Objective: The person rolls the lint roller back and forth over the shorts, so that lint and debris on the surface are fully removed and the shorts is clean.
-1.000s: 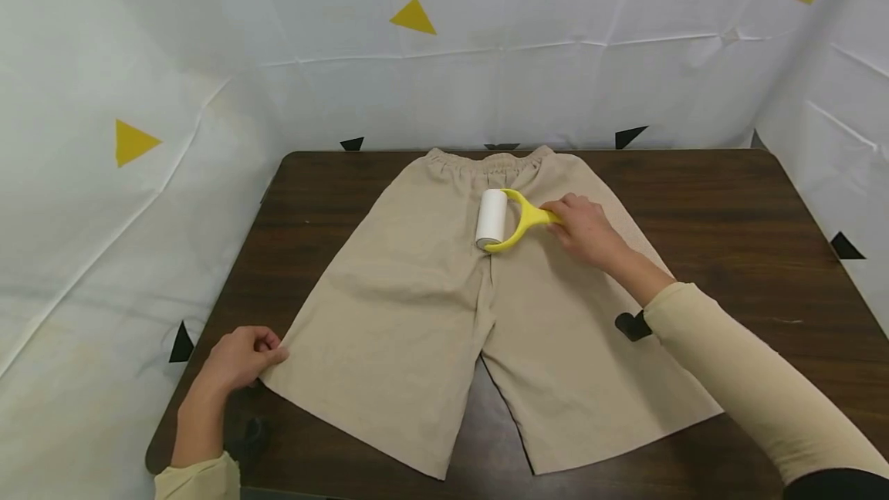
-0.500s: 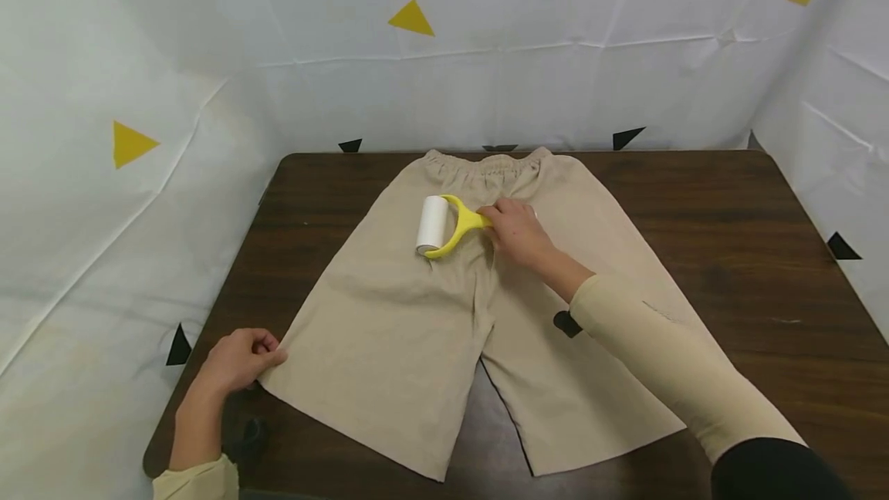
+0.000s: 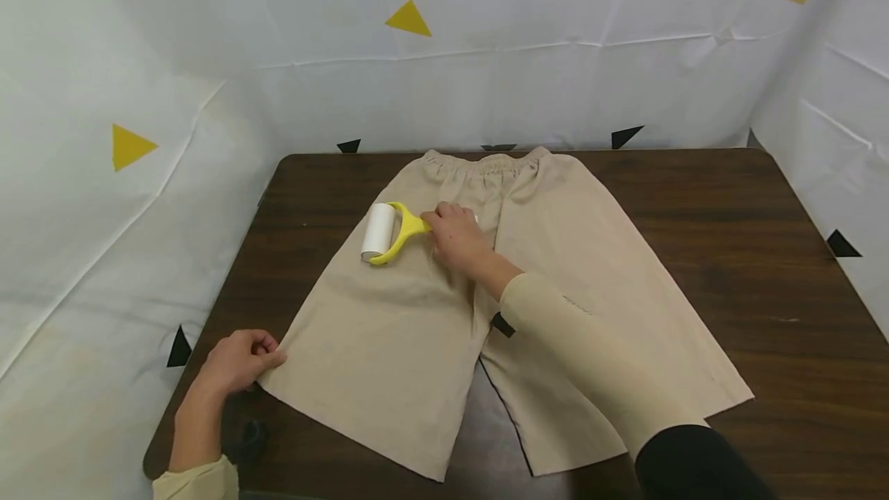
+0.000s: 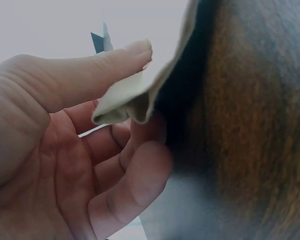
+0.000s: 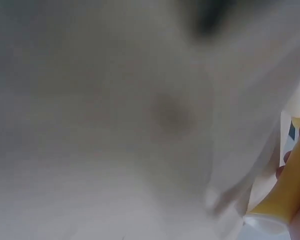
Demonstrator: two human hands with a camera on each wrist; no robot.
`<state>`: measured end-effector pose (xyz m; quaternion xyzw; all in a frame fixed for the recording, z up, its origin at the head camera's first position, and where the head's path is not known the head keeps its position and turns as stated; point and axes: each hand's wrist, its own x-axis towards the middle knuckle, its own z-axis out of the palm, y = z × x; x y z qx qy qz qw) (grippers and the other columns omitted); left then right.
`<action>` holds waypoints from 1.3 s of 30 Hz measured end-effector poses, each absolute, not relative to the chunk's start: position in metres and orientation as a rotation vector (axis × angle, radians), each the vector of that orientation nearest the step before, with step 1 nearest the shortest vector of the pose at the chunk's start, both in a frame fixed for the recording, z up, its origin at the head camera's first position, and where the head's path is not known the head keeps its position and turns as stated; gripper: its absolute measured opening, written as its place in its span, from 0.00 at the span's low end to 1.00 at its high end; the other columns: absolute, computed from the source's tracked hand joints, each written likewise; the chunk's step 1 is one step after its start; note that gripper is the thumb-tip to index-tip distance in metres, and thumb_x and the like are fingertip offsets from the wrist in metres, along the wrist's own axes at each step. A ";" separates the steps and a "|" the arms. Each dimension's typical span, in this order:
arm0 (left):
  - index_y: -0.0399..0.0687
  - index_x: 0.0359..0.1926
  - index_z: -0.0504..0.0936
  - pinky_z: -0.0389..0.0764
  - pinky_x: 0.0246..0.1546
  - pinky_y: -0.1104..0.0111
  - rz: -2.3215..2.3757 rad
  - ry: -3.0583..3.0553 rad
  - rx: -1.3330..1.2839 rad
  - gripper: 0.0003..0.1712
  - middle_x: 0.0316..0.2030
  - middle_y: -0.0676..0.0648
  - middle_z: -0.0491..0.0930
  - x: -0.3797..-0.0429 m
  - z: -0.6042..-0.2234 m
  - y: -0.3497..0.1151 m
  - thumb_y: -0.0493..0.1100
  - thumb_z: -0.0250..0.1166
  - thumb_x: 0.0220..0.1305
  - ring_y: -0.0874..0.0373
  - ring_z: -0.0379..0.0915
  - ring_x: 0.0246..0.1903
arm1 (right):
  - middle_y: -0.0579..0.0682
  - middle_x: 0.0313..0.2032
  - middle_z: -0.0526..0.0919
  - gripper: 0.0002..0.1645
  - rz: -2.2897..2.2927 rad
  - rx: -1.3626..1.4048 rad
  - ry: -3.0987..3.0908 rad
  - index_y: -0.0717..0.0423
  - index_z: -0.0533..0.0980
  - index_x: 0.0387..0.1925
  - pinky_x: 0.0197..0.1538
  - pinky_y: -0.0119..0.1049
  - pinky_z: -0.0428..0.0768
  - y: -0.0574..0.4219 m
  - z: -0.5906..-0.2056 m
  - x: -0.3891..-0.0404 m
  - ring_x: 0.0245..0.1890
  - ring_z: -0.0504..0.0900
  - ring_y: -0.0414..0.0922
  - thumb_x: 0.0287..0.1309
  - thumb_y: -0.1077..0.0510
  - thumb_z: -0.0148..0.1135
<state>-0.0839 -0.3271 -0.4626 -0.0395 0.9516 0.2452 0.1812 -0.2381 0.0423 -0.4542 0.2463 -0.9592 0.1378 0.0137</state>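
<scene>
Beige shorts [image 3: 389, 338] with a gathered elastic waistband lie spread out, waistband at the far side. My right hand [image 3: 458, 238] grips the yellow handle of a lint roller [image 3: 378, 231], whose white cylinder lies over the upper left part of the shorts. In the right wrist view the yellow handle [image 5: 285, 190] shows at the right edge with fingers round it. My left hand [image 3: 239, 361] pinches the outer corner of the left leg's hem. The left wrist view shows the folded hem [image 4: 125, 102] between thumb and fingers, lifted from the table.
A dark brown wooden table [image 3: 729, 253] carries the shorts. White sheeting [image 3: 451, 99] with yellow and black triangles stands behind and at both sides. A dark object [image 3: 250, 438] sits near the table's front left, beside the left wrist.
My right hand has swept the lint roller leftward across the upper shorts, from the middle seam to near the left outer edge. My left hand has stayed at the hem corner.
</scene>
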 end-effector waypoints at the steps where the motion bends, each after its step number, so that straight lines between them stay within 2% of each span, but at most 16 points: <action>1: 0.42 0.33 0.80 0.71 0.22 0.63 0.694 2.684 -0.114 0.14 0.24 0.49 0.73 -0.084 -0.463 -0.327 0.49 0.68 0.62 0.55 0.69 0.23 | 0.52 0.47 0.72 0.23 0.424 0.765 -2.996 0.53 0.71 0.63 0.59 0.48 0.64 0.039 -0.454 -0.238 0.48 0.70 0.51 0.69 0.60 0.55; 5: 0.42 0.33 0.80 0.72 0.22 0.62 0.694 2.682 -0.114 0.14 0.24 0.49 0.73 -0.084 -0.464 -0.328 0.49 0.68 0.62 0.56 0.69 0.23 | 0.52 0.48 0.72 0.22 0.408 0.754 -3.004 0.52 0.70 0.64 0.60 0.47 0.64 0.033 -0.454 -0.237 0.49 0.70 0.51 0.71 0.59 0.52; 14: 0.43 0.33 0.80 0.71 0.23 0.62 0.685 2.685 -0.115 0.14 0.25 0.49 0.74 -0.086 -0.465 -0.327 0.49 0.68 0.62 0.55 0.69 0.24 | 0.54 0.45 0.74 0.23 0.404 0.766 -2.951 0.54 0.74 0.61 0.57 0.48 0.66 0.049 -0.451 -0.237 0.47 0.72 0.53 0.66 0.60 0.59; 16: 0.43 0.33 0.80 0.71 0.24 0.62 0.682 2.686 -0.113 0.13 0.25 0.49 0.74 -0.086 -0.466 -0.327 0.49 0.68 0.62 0.55 0.69 0.24 | 0.54 0.45 0.75 0.22 0.398 0.779 -2.946 0.54 0.74 0.61 0.56 0.49 0.67 0.056 -0.448 -0.235 0.47 0.72 0.53 0.66 0.60 0.57; 22: 0.43 0.33 0.80 0.71 0.23 0.62 0.685 2.686 -0.106 0.14 0.25 0.49 0.74 -0.086 -0.464 -0.327 0.49 0.68 0.62 0.55 0.69 0.24 | 0.55 0.43 0.74 0.20 0.440 0.799 -2.939 0.54 0.75 0.59 0.53 0.50 0.67 0.086 -0.441 -0.226 0.46 0.73 0.54 0.67 0.61 0.57; 39: 0.43 0.33 0.80 0.71 0.23 0.62 0.682 2.688 -0.099 0.13 0.25 0.49 0.74 -0.085 -0.463 -0.326 0.49 0.68 0.62 0.55 0.69 0.24 | 0.56 0.41 0.77 0.19 0.580 0.783 -2.902 0.58 0.78 0.54 0.45 0.52 0.70 0.188 -0.442 -0.208 0.40 0.74 0.55 0.61 0.64 0.64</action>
